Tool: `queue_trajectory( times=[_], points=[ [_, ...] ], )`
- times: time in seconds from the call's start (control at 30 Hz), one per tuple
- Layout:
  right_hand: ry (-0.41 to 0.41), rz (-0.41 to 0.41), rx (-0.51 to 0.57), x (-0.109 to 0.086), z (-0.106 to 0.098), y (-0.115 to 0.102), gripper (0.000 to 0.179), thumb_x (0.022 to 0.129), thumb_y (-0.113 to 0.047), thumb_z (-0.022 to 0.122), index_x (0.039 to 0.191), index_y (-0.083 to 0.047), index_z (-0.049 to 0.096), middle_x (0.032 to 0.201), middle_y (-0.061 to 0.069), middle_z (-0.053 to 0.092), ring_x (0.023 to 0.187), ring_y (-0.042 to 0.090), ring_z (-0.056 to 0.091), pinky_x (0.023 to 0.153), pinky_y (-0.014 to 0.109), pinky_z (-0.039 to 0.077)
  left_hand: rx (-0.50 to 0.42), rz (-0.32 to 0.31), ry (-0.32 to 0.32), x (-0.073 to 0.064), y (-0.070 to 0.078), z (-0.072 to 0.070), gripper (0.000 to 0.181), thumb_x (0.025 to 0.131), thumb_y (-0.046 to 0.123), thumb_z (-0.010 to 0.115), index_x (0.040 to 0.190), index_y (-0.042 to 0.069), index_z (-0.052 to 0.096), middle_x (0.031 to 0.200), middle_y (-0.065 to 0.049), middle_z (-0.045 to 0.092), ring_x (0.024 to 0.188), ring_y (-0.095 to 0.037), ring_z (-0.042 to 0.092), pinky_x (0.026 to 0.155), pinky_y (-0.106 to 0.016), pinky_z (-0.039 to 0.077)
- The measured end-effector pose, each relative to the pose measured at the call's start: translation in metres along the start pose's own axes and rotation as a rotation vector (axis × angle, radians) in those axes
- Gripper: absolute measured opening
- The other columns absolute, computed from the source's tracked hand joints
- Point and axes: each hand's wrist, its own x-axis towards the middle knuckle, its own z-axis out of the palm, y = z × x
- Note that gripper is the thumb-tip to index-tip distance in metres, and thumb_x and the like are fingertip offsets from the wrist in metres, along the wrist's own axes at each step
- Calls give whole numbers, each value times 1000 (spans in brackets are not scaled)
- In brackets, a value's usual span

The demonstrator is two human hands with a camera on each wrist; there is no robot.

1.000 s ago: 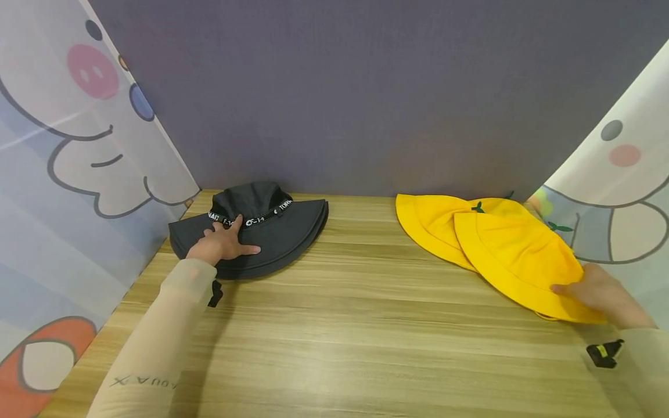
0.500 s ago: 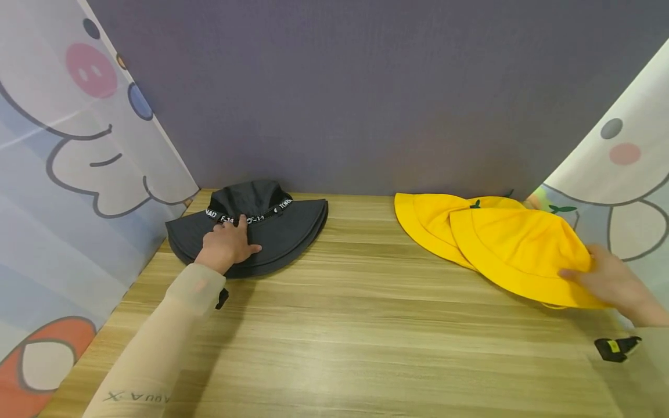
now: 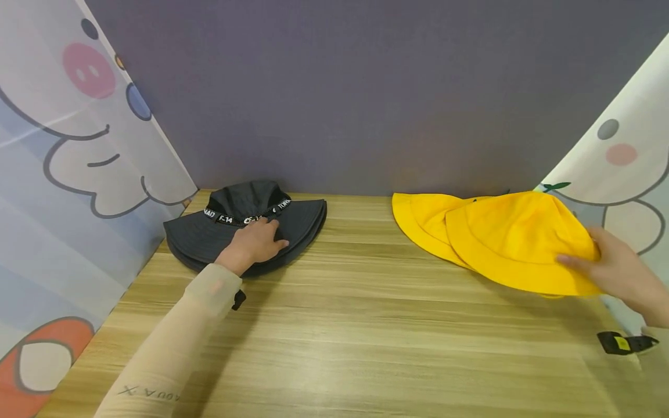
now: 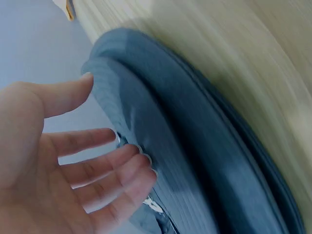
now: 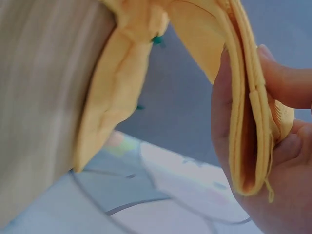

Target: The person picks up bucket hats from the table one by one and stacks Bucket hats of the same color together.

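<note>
At the left of the head view lies a stack of black bucket hats [image 3: 300,232] with a lettered band. My left hand [image 3: 256,242] is over the front brim, its fingertips near the band. In the left wrist view, the fingers [image 4: 102,183] are spread and loosely bent beside the brim, pinching nothing. At the right, my right hand [image 3: 622,270] grips the edge of a yellow bucket hat [image 3: 522,238], thumb on top. The right wrist view has its folded brim [image 5: 237,112] between thumb and fingers, raised off the table. More yellow hats [image 3: 418,220] lie partly hidden behind it.
A wood-grain table [image 3: 334,337] spreads under everything. A grey panel [image 3: 334,98] stands at the back. Cartoon-printed sheets [image 3: 47,203] flank the table on both sides. A black strap buckle [image 3: 622,342] hangs by the right sleeve.
My right hand has lifted the yellow hat up and away from the hats beneath. My left hand has slid right along the black brim, and the black hats have barely moved.
</note>
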Motion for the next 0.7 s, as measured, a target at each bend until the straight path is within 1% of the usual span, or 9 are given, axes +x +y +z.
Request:
queue_trajectory(
  times=[0.07,0.13,0.33,0.47,0.57,0.7],
  points=[
    [9,-26,3,1,-2,-10,42,99,-17,68,117,11,43,86,16,53,62,13,44,52,27,38,-24,23,11,2,5,2,65,104,40,58,151,-2,43,153,-30,39,138,-48,41,103,-67,40],
    [0,-45,10,2,-5,-20,41,98,-17,69,117,10,44,85,15,54,62,13,45,52,27,39,-50,38,15,4,9,3,64,104,40,58,151,0,44,153,-28,41,137,-46,44,103,-66,41],
    [-33,-90,0,3,-10,-53,51,98,-17,71,127,14,43,93,19,59,65,13,49,54,26,41,-113,72,17,11,26,7,61,104,40,58,151,4,46,150,-23,46,135,-43,47,104,-65,41],
    [-33,-147,12,3,-7,-69,45,95,-13,74,122,11,47,93,18,58,65,10,48,55,25,41,-169,111,34,17,40,13,57,104,38,58,150,6,48,149,-20,47,135,-40,48,105,-63,40],
    [-43,-186,28,4,-2,-78,42,93,-11,76,119,9,48,91,14,59,65,9,49,55,25,42,-216,167,54,21,53,19,55,104,37,58,149,6,50,146,-18,50,133,-38,50,105,-60,42],
    [-56,-236,41,2,8,-89,40,92,-11,77,119,4,50,88,8,59,65,10,49,57,25,41,-299,262,68,27,74,24,55,106,37,55,149,4,49,148,-17,48,136,-36,46,109,-55,40]
  ],
)
